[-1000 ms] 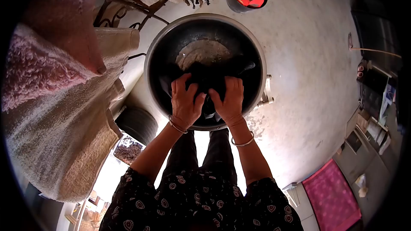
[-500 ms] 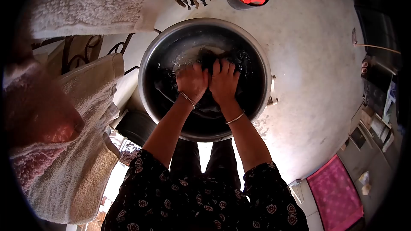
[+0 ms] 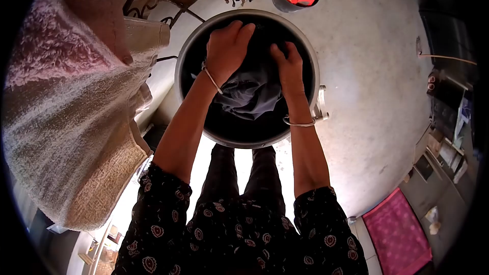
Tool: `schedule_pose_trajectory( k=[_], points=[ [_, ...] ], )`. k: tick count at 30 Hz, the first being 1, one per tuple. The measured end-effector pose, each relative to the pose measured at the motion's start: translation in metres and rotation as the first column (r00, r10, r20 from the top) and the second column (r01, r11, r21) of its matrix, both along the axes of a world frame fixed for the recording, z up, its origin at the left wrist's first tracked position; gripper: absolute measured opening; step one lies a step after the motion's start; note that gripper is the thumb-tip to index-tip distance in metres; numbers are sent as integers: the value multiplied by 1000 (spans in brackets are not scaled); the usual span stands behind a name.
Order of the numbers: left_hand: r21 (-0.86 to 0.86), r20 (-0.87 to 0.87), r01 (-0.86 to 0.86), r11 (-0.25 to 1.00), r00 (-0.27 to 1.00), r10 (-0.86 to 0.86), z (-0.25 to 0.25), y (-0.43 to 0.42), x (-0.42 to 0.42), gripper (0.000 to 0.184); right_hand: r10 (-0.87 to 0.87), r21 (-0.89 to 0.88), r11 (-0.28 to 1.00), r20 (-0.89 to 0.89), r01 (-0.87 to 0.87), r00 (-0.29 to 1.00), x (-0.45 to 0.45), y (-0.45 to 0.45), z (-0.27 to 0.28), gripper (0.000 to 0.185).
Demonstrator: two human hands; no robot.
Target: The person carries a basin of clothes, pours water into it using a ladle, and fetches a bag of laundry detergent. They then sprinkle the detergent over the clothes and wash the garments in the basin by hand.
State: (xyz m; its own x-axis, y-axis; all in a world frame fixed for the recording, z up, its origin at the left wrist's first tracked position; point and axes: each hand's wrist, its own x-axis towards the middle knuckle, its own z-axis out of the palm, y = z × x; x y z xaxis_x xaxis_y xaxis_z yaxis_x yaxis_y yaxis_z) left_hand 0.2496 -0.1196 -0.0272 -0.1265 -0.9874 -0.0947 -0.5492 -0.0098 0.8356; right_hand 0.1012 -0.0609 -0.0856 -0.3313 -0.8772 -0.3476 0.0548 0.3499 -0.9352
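A wide metal basin (image 3: 179, 79) holds dark water and a dark wet cloth (image 3: 249, 94), bunched up in its middle. My left hand (image 3: 230, 48), with a bangle at the wrist, is at the far left inside the basin, its fingers curled down round a dark part of the cloth. Toward the right wall, my right hand (image 3: 289, 69) has its thumb and fingers closed on the cloth, also with a bangle at the wrist. The fingertips of both hands are partly hidden in the dark.
Beige and pink towels (image 3: 76, 117) hang close on the left, over a dark metal frame (image 3: 178, 15). Beyond the basin stands a bin (image 3: 285, 2) with a red-orange liner. A pink mat (image 3: 397, 231) lies at the lower right. Pale floor (image 3: 367, 71) spreads to the right.
My hands have moved from side by side, pressing down in the basin, to apart: the left farther away, the right to the right. The cloth's bunched middle now shows between them. The view has shifted.
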Motion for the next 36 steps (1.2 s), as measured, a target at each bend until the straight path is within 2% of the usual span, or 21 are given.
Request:
schedule_pose_trajectory(
  k=[2, 4, 5, 8, 12, 14, 15, 16, 17, 19, 20, 21, 23, 24, 26, 27, 29, 31, 33, 35, 36],
  points=[
    [-114, -63, 51, 992, 996, -58, 35, 3, -3, 23, -28, -47, 998, 213, 38, 977, -3, 1, 24, 33],
    [-191, -19, 107, 976, 993, -112, 75, 5, -6, 22, -38, -80, 993, 470, 86, 882, -7, 0, 58, 29],
    [-229, 3, 133, 964, 991, -136, 87, 10, -5, 21, -26, -72, 995, 499, 71, 866, -11, 2, 70, 28],
    [-556, 102, 223, 801, 974, -201, 86, 34, 1, 26, 10, -55, 998, 545, 24, 838, -24, 11, 89, 27],
    [-390, 220, 461, 797, 887, -406, 58, 95, 18, 20, 149, 41, 984, 364, -175, 919, -38, 43, 52, 26],
    [-222, 273, 572, 789, 814, -513, 31, 123, 26, 20, 301, 139, 937, 141, -320, 943, -40, 59, 39, 24],
    [-165, 171, 538, 827, 841, -513, 15, 133, 33, 21, 378, 199, 905, 30, -376, 925, -41, 63, 36, 24],
    [-96, 65, 506, 858, 863, -501, 4, 143, 42, 21, 304, 187, 923, 180, -336, 936, -37, 63, 43, 21],
    [-22, -38, 476, 879, 878, -477, -7, 150, 51, 22, 226, 216, 949, 50, -231, 973, -37, 64, 39, 23],
    [-139, 254, 236, 962, 947, -196, -13, 138, 63, 33, 59, 220, 975, -216, -10, 975, -32, 57, 29, 27],
    [-180, 388, 139, 974, 920, -60, -22, 129, 69, 35, 127, 249, 968, -431, -18, 893, -29, 52, 29, 40],
    [-236, 507, 49, 971, 858, 80, -32, 120, 72, 37, 223, 296, 953, -533, -67, 816, -23, 49, 15, 44],
    [-81, 479, -38, 996, 875, 73, -60, 107, 68, 38, 396, 398, 907, -692, -139, 604, -15, 42, -22, 53],
    [-1, 465, -79, 997, 883, 70, -76, 102, 65, 38, 423, 442, 884, -619, -152, 662, -14, 34, -28, 54],
    [279, 280, -66, 958, 960, -15, -107, 87, 52, 37, 460, 522, 832, -456, -189, 762, -13, 22, -35, 58],
    [414, 176, -40, 909, 984, -37, -110, 85, 48, 36, 443, 472, 853, -426, -225, 788, -14, 24, -43, 54],
    [448, -135, -54, 893, 983, 127, -109, 88, 45, 37, 407, 351, 894, -373, -279, 834, -20, 24, -55, 45],
    [501, -380, -63, 863, 880, 285, -93, 93, 42, 40, 318, 188, 938, -139, -290, 938, -14, 26, -21, 34],
    [564, -539, -68, 823, 724, 430, -67, 98, 46, 44, 268, 92, 957, 72, -274, 961, -10, 33, 14, 25],
    [472, -486, -114, 874, 794, 365, -45, 105, 55, 41, 245, 64, 962, 227, -266, 943, -10, 42, 34, 20],
    [424, -453, -133, 896, 825, 337, -35, 110, 57, 40, 263, 4, 962, 242, -272, 934, -8, 50, 37, 29]
  ],
)
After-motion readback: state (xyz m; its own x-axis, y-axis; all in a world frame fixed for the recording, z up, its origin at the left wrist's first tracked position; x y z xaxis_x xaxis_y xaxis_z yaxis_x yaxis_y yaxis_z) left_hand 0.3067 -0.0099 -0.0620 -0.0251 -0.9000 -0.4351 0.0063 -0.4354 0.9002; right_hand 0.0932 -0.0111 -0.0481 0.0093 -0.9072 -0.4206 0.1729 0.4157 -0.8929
